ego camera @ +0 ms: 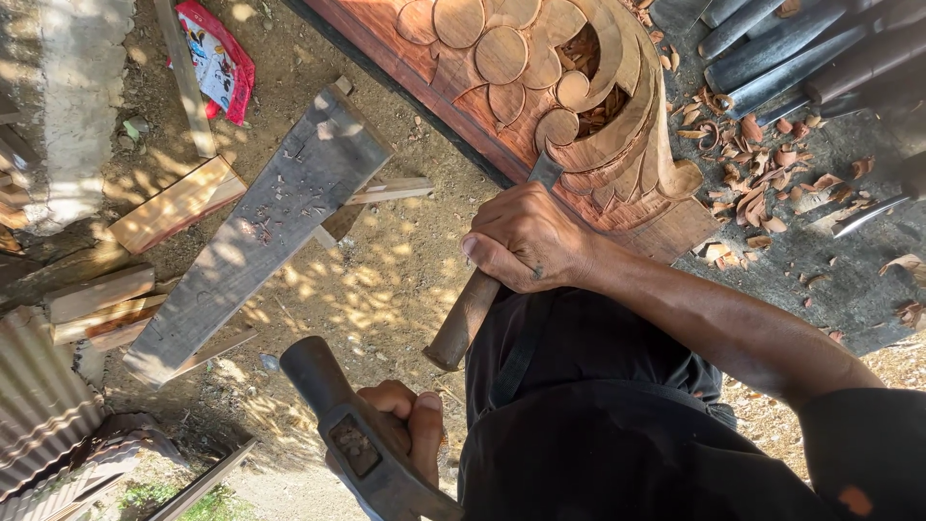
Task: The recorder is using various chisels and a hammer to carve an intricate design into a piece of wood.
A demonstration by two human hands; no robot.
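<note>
While the right hand (526,241) is wrapped in a full fist around the wooden handle of a chisel (468,314), the blade meets the near edge of a carved wooden panel (502,58), just below a scrolled leaf. The chisel slants from near left up to far right. The left hand (405,425), at the near edge of the view, is closed around the shaft of a hammer (362,449), whose dark steel head lies nearest the camera; the hammer is clear of the chisel's butt end. The reddish panel bears rounded petal shapes in relief and holds loose chips in its hollows.

To the right, curled wood shavings (762,183) litter a dark bench (849,280), and a row of steel gouges (772,48) lies at its far end. To the left, on the sandy ground (386,280), rest a grey plank (270,222), several pale offcuts (174,203) and a red packet (217,63). Corrugated sheet (39,405) fills the near left corner.
</note>
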